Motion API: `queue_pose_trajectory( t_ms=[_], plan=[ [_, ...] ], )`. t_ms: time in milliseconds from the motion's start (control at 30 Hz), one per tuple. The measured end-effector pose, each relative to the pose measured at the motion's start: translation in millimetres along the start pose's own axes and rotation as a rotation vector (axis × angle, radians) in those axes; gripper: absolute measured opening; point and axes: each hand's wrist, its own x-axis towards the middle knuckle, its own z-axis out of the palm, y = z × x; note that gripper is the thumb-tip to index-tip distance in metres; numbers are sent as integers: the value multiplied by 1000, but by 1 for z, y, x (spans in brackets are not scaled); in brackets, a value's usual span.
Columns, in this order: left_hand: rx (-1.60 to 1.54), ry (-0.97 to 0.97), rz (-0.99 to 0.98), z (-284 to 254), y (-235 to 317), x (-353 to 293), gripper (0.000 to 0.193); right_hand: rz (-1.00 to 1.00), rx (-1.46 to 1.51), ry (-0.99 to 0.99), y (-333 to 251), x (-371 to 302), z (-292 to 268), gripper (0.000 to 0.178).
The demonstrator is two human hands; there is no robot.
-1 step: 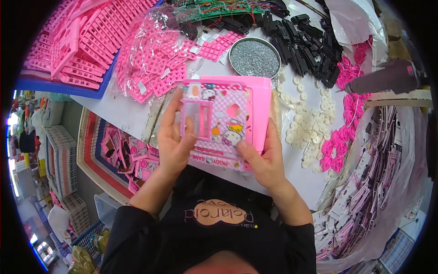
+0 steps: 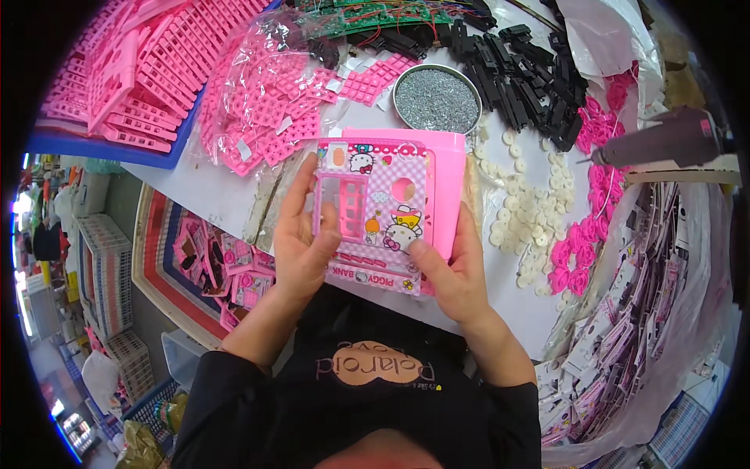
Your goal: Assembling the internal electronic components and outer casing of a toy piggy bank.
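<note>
A toy bank's front panel (image 2: 379, 203), printed with cartoon figures on checks, is held in both my hands above the table. It has a rectangular window at its left and a round hole, and a pink grid shows through the window. Right behind it, a plain pink plastic part (image 2: 445, 187) sticks out at the top and right. My left hand (image 2: 303, 242) grips the panel's left edge, thumb in front. With its thumb on the lower right of the printed face, my right hand (image 2: 455, 266) has its fingers along the pink part's right side.
A round tin of small screws (image 2: 437, 98) stands behind the panel. Pink keypads (image 2: 273, 117) in plastic lie far left, by a blue crate (image 2: 168, 156) of pink parts. Black parts (image 2: 516, 78), white discs (image 2: 531, 211) and an electric screwdriver (image 2: 664, 141) are on the right.
The printed panel has shifted slightly to the right, and its window now shows a pink grid behind it. Both hands keep their hold.
</note>
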Motion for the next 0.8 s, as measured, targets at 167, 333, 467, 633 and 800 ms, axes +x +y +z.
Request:
queue_pose_trajectory(
  t_ms=[167,333,467,633,800],
  plan=[
    [128,-14,67,-9,-13,-6,92,-1,13,18,-6,1,10,63],
    [352,-52,100,-22,-17,-7,89,-38,57,-43,-8,3,14,64],
    [219,-88,-34,-16,-16,-4,87,-45,6,-118,-9,4,14,63],
    [279,-75,-2,-16,-16,-9,87,-156,-115,-186,-2,5,6,63],
    [615,-74,127,-15,-13,-16,79,-8,-91,-201,-9,6,1,65]
  ],
)
